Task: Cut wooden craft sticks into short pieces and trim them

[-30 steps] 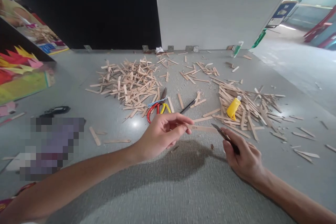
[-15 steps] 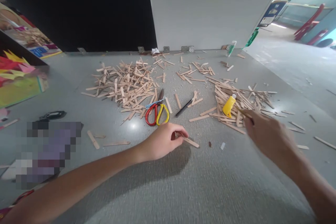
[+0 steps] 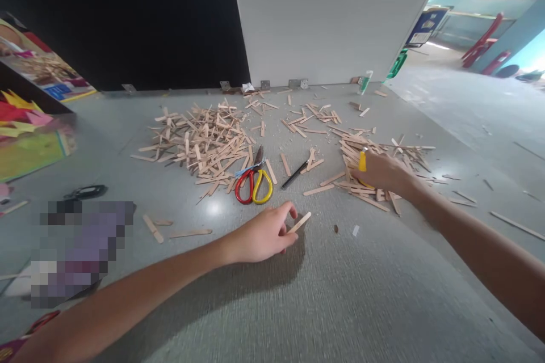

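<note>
My left hand [image 3: 266, 233] is low over the grey surface, pinching a wooden craft stick [image 3: 303, 222] that points up to the right. On the right, my right hand [image 3: 383, 173] is closed around a yellow glue bottle [image 3: 362, 161] with a pale tip, on a pile of craft sticks [image 3: 351, 150]; its fingers partly hide the bottle. Scissors [image 3: 254, 181] with one red and one yellow handle lie just beyond my left hand. A black pen [image 3: 295, 175] rests to the right of the scissors, its tip against some loose sticks.
A larger heap of craft sticks [image 3: 208, 139] spreads at the back left. Behind stands a black and white upright panel [image 3: 332, 17] with metal hinges. A clear tube with a green label [image 3: 365, 83] leans near its foot. Dark keys or a fob [image 3: 87, 191] lie at left.
My right hand has moved left and forward onto the glue bottle and closed around it. The stick in my left hand has swung from pointing down-right to pointing up-right.
</note>
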`<act>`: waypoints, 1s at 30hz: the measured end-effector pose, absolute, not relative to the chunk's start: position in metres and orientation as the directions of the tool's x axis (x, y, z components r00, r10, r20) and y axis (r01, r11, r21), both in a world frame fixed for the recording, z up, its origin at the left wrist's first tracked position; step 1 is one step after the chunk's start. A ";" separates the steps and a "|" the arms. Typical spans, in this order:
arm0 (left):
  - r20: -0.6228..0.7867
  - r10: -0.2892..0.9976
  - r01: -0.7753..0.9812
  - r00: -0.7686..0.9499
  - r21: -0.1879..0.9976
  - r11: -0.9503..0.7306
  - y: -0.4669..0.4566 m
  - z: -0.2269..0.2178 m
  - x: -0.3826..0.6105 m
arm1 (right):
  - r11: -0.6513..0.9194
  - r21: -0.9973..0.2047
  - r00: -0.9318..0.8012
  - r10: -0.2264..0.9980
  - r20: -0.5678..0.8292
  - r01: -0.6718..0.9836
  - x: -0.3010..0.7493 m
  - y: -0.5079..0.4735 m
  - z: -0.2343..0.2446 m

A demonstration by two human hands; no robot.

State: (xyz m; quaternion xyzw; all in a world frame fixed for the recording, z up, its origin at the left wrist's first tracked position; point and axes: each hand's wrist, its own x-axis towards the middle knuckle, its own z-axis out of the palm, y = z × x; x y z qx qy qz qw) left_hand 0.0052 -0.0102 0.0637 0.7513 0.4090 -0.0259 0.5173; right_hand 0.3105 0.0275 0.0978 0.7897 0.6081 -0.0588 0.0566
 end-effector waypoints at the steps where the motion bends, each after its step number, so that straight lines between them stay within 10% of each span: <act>1: -0.486 0.558 0.645 0.673 0.755 -0.119 -0.010 0.066 0.004 | -0.251 0.014 0.250 0.955 -0.160 0.968 0.307 0.027 0.099; 8: -0.654 0.361 0.726 0.664 0.680 -0.103 0.008 0.094 -0.015 | -0.187 -0.124 0.190 0.982 0.014 0.975 0.298 -0.017 0.131; 15: -0.171 0.436 0.424 0.883 0.689 -0.588 0.023 0.070 -0.008 | 0.210 -0.499 -0.348 0.916 -0.199 0.840 0.291 -0.062 0.119; 30: -0.004 0.504 0.394 0.864 0.630 -0.669 0.018 0.040 0.004 | 0.328 -0.570 -0.467 0.877 -0.112 0.753 0.283 -0.076 0.104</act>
